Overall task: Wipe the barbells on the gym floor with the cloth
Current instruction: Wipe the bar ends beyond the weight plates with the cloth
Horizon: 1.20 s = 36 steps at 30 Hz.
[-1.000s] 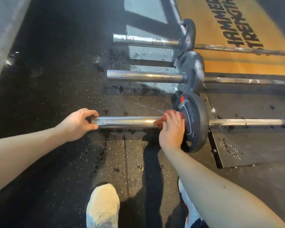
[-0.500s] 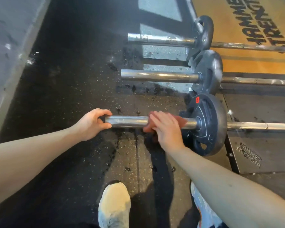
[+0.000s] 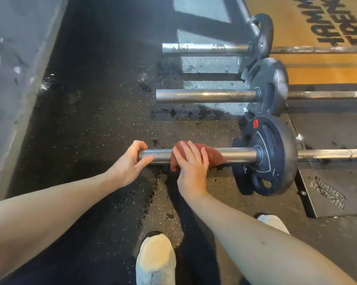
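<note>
So, your left hand (image 3: 130,163) gripped the very end of the nearest barbell (image 3: 239,156), with fingers and thumb curled round its smooth, shiny steel sleeve. Just beside it, your right hand (image 3: 191,163) held the reddish-brown cloth (image 3: 216,155), fingers bent over it. The cloth was wrapped on the same sleeve, left of the round black plate (image 3: 270,155). This plate carried a small red label (image 3: 255,124), too small to read. On the speckled rubber floor (image 3: 103,124), a grey metal panel (image 3: 329,194) showed "HAMMER STRENGTH".
</note>
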Available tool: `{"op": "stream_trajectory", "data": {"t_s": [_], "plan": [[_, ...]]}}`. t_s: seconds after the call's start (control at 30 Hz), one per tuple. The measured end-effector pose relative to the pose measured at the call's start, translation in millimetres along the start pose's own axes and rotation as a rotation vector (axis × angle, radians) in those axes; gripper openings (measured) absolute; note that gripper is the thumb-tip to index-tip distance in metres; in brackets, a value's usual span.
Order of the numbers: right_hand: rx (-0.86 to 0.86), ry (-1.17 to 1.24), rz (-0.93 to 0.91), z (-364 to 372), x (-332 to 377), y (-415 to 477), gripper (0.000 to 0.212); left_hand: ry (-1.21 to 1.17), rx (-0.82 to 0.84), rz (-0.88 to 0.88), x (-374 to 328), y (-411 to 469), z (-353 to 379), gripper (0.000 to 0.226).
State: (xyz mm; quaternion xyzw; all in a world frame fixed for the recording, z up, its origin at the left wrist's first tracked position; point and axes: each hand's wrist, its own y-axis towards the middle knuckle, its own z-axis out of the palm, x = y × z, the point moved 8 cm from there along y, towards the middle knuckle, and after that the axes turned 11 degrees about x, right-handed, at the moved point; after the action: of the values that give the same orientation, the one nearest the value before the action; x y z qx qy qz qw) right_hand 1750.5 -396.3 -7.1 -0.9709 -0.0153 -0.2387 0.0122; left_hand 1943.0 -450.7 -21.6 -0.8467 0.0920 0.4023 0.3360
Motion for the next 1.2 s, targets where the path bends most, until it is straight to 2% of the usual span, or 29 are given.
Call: {"op": "stream_trajectory", "data": {"t_s": [0.17,0.43,0.63,0.77,0.87,1.07,1.13,1.2], "plan": [[0.106,-0.089,-0.192,-23,-28,2,0.057,0.017,-0.148,0.083,-8,5,5,0.027],[0.106,-0.086,-0.102,-44,-61,3,0.049,-0.003,-0.259,0.141,-5,11,6,0.010],[0.083,-0.150,-0.022,-50,-62,-3,0.056,-0.044,-0.224,0.120,-4,17,6,0.010],[0.093,-0.182,0.036,-40,-61,-3,0.063,-0.081,-0.136,0.002,0,27,2,0.024],[0.068,-0.148,0.059,-33,-48,2,0.059,-0.122,-0.069,-0.098,4,32,1,0.032],[0.043,-0.083,-0.193,7,30,8,0.050,-0.115,-0.136,-0.057,0,25,2,0.033],[0.053,-0.095,-0.278,-1,18,9,0.053,-0.096,-0.122,-0.079,3,24,1,0.033],[0.067,-0.132,-0.284,-20,-21,2,0.053,-0.142,-0.097,-0.098,10,21,1,0.034]]}}
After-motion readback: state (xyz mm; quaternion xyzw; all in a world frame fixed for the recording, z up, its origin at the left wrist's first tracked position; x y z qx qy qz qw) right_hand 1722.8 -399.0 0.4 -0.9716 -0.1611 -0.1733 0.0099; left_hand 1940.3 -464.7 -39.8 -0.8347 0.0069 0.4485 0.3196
